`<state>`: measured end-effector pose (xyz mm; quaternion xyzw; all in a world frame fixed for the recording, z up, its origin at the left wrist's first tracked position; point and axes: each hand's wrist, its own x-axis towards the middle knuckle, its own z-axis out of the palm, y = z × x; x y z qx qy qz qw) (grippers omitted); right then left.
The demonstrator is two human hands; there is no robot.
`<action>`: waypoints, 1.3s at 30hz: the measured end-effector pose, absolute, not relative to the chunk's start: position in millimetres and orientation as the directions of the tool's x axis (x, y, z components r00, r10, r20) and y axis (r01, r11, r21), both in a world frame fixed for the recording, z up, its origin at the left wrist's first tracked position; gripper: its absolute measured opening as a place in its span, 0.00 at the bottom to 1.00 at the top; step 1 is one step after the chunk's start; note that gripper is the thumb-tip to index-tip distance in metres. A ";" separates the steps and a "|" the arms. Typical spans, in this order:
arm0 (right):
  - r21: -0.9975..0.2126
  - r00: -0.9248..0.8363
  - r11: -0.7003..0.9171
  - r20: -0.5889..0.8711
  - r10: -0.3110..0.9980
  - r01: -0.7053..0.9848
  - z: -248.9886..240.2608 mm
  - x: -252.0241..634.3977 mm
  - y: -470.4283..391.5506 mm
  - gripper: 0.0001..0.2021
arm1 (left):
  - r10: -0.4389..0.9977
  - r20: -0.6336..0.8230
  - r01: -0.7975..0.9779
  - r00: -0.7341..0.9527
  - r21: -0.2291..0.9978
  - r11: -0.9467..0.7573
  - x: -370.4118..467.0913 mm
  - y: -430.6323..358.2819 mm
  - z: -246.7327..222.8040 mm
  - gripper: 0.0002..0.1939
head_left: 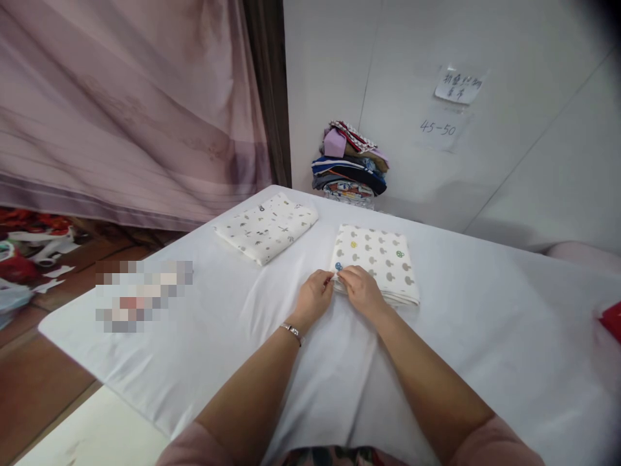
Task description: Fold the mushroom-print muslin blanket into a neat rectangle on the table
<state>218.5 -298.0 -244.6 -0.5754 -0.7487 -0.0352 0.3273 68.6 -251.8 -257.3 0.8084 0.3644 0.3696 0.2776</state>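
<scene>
A folded white cloth (376,255) with a grey tree-like print and a few coloured motifs lies flat on the white-covered table (310,395). Both hands meet at its near left corner. My left hand (315,296) is closed there, its thumb and fingers pinching the corner edge. Right beside it, my right hand (361,291) is also closed on the same corner, fingertips bent over the cloth. Further left and back lies a second folded white cloth (266,226) with small scattered prints, apart from both hands.
A pixelated item (143,298) lies at the table's left. Behind the table, a stack of folded fabrics (350,165) stands against the white wall (402,65). A pink curtain (130,110) hangs at the left, with assorted things on the floor below. Something red (612,320) shows at the right edge.
</scene>
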 end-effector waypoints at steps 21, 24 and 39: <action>-0.184 -0.089 0.231 0.566 0.819 0.955 -245.3 209.4 -307.1 0.10 | 0.841 0.345 0.412 0.417 0.753 -0.513 71.7 -251.8 -258.2 0.07; -0.178 -0.089 0.230 0.572 0.815 0.957 -248.1 208.1 -303.8 0.10 | 0.842 0.341 0.423 0.417 0.748 -0.512 71.9 -252.1 -257.5 0.07; -0.300 -0.138 0.368 0.579 0.804 0.880 -250.3 211.3 -302.2 0.11 | 0.831 0.388 0.445 0.398 0.710 -0.545 70.6 -256.7 -257.6 0.08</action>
